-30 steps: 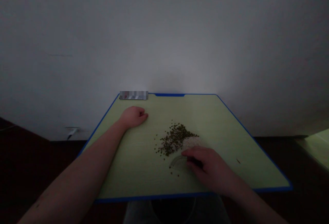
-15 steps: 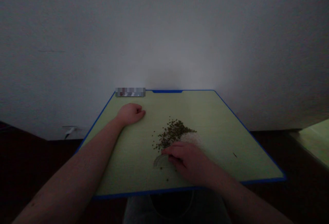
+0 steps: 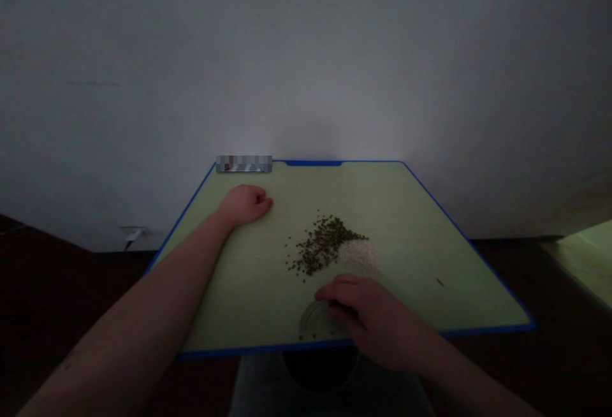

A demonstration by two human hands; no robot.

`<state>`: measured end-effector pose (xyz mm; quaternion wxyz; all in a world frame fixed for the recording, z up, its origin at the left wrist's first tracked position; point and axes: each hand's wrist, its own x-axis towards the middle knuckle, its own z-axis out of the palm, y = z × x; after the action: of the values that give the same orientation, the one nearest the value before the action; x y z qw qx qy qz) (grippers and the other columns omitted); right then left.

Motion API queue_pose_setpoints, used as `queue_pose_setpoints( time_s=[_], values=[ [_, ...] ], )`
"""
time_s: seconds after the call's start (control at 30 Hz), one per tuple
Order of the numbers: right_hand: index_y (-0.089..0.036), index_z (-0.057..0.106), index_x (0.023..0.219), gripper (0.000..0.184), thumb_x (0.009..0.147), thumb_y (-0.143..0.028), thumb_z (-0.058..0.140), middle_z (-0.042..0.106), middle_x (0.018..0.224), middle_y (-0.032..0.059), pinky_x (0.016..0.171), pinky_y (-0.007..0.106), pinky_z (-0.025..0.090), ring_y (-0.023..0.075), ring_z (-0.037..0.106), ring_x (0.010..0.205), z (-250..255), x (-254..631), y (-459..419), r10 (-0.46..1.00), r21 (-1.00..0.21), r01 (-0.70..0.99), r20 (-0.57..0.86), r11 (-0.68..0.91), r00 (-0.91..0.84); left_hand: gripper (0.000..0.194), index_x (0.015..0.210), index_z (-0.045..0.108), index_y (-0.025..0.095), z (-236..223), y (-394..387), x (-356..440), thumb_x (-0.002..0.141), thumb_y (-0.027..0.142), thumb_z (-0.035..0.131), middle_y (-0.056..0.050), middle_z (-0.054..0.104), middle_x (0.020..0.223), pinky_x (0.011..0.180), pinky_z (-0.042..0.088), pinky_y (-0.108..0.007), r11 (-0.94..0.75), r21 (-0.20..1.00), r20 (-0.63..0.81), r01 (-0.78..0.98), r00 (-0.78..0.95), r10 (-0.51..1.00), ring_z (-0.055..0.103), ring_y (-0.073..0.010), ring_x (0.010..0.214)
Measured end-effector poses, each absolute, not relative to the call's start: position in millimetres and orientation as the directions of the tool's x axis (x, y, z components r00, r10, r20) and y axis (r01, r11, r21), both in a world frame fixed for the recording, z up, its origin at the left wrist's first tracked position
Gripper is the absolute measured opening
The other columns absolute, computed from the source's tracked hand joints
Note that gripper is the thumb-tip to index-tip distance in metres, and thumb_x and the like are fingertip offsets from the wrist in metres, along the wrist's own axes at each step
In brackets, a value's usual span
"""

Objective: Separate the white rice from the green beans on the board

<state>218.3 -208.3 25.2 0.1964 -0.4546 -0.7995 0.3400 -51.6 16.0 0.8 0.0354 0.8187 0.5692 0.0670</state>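
The work in hand sits at the near edge of a pale green cutting board with a blue rim, where the right hand bends over a clear curved plastic piece lying flat just in from the rim. The right hand's grip is bunched, its fingers pressed together and curled down at the piece's right side; the thumb is hidden, so I cannot tell whether they pinch anything. A few loose mung beans lie beside the rim at the piece's near side, well apart from the main heap of mung beans mid-board. That heap touches a small mound of white rice on its right. The step in hand looks like close fingerwork around the clear piece, and this spot seems to call for a light touch, as the piece and loose beans lie so near the rim. The left hand rests far left on the board, curled loosely on nothing.
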Motion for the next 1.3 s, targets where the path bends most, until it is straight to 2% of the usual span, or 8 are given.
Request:
queue_pose_setpoints(
  time_s=[0.2,0.37,0.63,0.8,1.03,1.17,1.3],
  values=[
    [-0.019,0.07,0.115,0.033,0.091,-0.008,0.051,0.072,0.102,0.0065,0.086,0.033,0.052,0.0189,0.067,0.094,21,225,-221,0.893,-0.752,0.586,0.007,0.302,-0.45,0.039,0.061,0.054,0.021,-2,18,-53,0.083,0.052,0.043,-0.004,0.053,0.059,0.056,0.026,-0.033,-0.36,0.126,0.077,0.925,0.352,0.933,0.045,-0.0181,0.058],
    [-0.02,0.07,0.114,0.032,0.091,-0.008,0.052,0.072,0.1,0.0054,0.084,0.032,0.052,0.0179,0.067,0.093,19,235,-226,0.885,-0.765,0.563,0.021,0.313,-0.464,0.038,0.06,0.05,0.022,-1,17,-52,0.083,0.051,0.044,-0.003,0.05,0.058,0.056,0.025,-0.033,-0.371,0.145,0.086,0.917,0.362,0.928,0.042,-0.0173,0.057],
    [-0.018,0.071,0.114,0.033,0.091,-0.006,0.051,0.072,0.103,0.0067,0.086,0.029,0.051,0.0172,0.066,0.095,29,209,-207,0.815,-0.753,0.472,0.146,0.459,-0.56,0.037,0.059,0.048,0.022,-2,18,-53,0.082,0.051,0.044,-0.003,0.049,0.057,0.055,0.025,-0.033,-0.366,0.139,0.088,0.92,0.357,0.93,0.041,-0.0172,0.057],
    [-0.019,0.071,0.117,0.039,0.087,-0.003,0.052,0.072,0.103,0.0073,0.084,0.032,0.051,0.0195,0.067,0.092,29,193,-199,0.759,-0.712,0.494,0.085,0.499,-0.645,0.038,0.06,0.052,0.022,-2,18,-53,0.083,0.052,0.043,-0.003,0.051,0.057,0.056,0.026,-0.034,-0.362,0.14,0.086,0.922,0.353,0.932,0.043,-0.0178,0.057],
    [-0.02,0.07,0.116,0.037,0.09,-0.004,0.049,0.07,0.101,0.0057,0.083,0.029,0.052,0.0172,0.066,0.092,28,212,-211,0.787,-0.74,0.505,0.054,0.444,-0.614,0.04,0.065,0.06,0.021,-2,19,-52,0.083,0.052,0.044,-0.005,0.057,0.061,0.057,0.029,-0.034,-0.354,0.102,0.076,0.93,0.347,0.935,0.048,-0.0193,0.06],
    [-0.022,0.07,0.111,0.032,0.095,-0.008,0.045,0.069,0.096,0.0051,0.077,0.029,0.052,0.0165,0.065,0.088,23,230,-223,0.83,-0.745,0.511,0.102,0.43,-0.549,0.039,0.064,0.058,0.021,0,17,-51,0.084,0.052,0.044,-0.005,0.057,0.061,0.057,0.029,-0.033,-0.36,0.102,0.076,0.928,0.353,0.932,0.049,-0.0187,0.06],
    [-0.024,0.067,0.115,0.032,0.097,-0.01,0.045,0.07,0.099,0.0053,0.077,0.029,0.054,0.0164,0.066,0.089,13,243,-234,0.849,-0.743,0.498,0.179,0.448,-0.497,0.038,0.064,0.058,0.021,2,16,-50,0.083,0.051,0.045,-0.005,0.058,0.06,0.056,0.029,-0.033,-0.347,0.106,0.068,0.932,0.341,0.938,0.05,-0.0187,0.06]
  ],
)
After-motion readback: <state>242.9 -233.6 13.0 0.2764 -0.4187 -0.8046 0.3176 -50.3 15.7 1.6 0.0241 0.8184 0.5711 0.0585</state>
